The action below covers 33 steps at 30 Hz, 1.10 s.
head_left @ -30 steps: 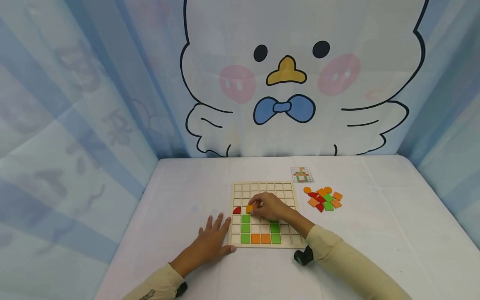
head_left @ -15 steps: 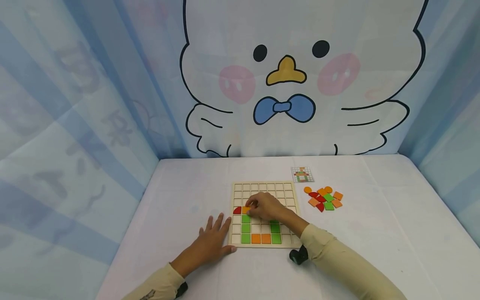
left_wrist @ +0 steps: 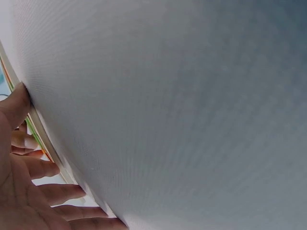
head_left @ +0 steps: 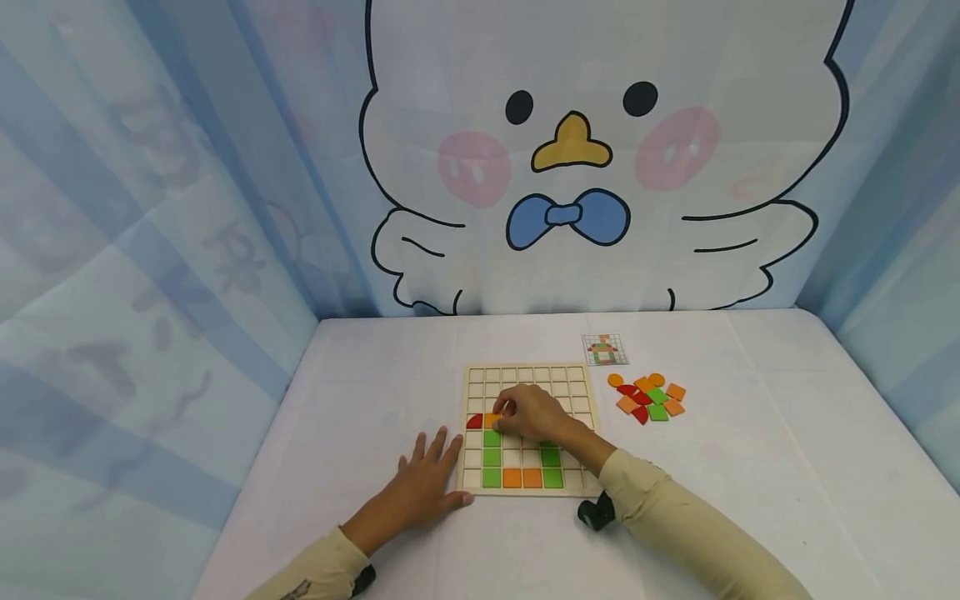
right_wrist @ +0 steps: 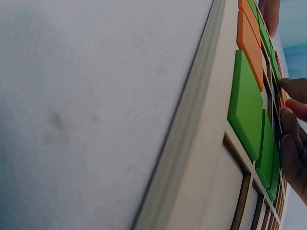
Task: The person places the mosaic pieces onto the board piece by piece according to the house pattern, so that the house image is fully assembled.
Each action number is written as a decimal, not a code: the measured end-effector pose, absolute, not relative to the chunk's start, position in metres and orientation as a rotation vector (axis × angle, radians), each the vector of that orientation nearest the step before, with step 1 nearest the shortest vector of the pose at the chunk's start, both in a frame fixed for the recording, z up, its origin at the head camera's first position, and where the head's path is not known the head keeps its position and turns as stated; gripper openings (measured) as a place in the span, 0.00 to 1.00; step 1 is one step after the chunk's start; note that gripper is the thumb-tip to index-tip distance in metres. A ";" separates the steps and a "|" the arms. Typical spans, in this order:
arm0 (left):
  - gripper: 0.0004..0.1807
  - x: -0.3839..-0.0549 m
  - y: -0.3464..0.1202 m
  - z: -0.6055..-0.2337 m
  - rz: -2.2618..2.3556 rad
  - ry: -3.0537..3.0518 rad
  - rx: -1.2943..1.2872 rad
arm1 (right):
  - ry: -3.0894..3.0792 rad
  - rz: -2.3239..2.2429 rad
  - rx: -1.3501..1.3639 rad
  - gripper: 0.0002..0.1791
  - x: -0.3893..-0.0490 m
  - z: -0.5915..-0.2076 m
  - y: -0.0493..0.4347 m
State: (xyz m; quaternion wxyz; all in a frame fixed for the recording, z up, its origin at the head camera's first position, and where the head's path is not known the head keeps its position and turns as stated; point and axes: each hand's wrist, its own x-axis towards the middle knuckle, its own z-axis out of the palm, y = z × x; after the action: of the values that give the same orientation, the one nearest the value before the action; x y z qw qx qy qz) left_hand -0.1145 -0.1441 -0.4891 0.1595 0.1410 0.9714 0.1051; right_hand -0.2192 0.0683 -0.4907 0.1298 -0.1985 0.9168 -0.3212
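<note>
A wooden grid board (head_left: 525, 492) lies on the table. My right hand (head_left: 532, 414) reaches over it, thumb and fingertips pinching the right edge of an orange square tile (head_left: 491, 421). That tile sits in a cell beside a red quarter-circle tile (head_left: 474, 422) and directly above a column of green square tiles (head_left: 491, 457). Two orange tiles (head_left: 521, 477) fill the bottom row between green ones. The right wrist view catches the fingers (right_wrist: 293, 124) low over the board. My left hand (head_left: 426, 485) rests with spread fingers at the board's left edge, thumb at its lower corner.
Right of the board lies a loose group of tiles (head_left: 657, 412): orange squares and circles, green squares, red quarter-circles. A small pattern card (head_left: 604, 350) is behind them. A printed curtain (head_left: 570, 275) stands at the table's back edge.
The orange square tile has gone from tilted above the board to lying in its cell beside the red one. My right hand shifted slightly left and down with it; my left hand stayed put.
</note>
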 end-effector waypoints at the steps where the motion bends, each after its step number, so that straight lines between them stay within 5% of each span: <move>1: 0.49 -0.114 -0.144 -0.489 0.299 2.776 0.403 | 2.667 -0.932 -0.578 0.07 -0.219 -0.491 0.068; 14: 0.49 -0.113 -0.143 -0.489 0.302 2.791 0.389 | 2.672 -0.962 -0.583 0.09 -0.218 -0.482 0.089; 33: 0.50 -0.113 -0.143 -0.493 0.301 2.805 0.378 | 2.676 -1.099 -0.596 0.11 -0.221 -0.480 0.190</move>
State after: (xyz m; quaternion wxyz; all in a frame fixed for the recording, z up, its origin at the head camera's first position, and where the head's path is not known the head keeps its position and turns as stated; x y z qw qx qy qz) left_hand -0.1134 -0.1427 -0.4931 0.1471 0.1312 0.9748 0.1044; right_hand -0.2208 0.1900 -0.4797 0.0940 -0.2008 0.9019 -0.3706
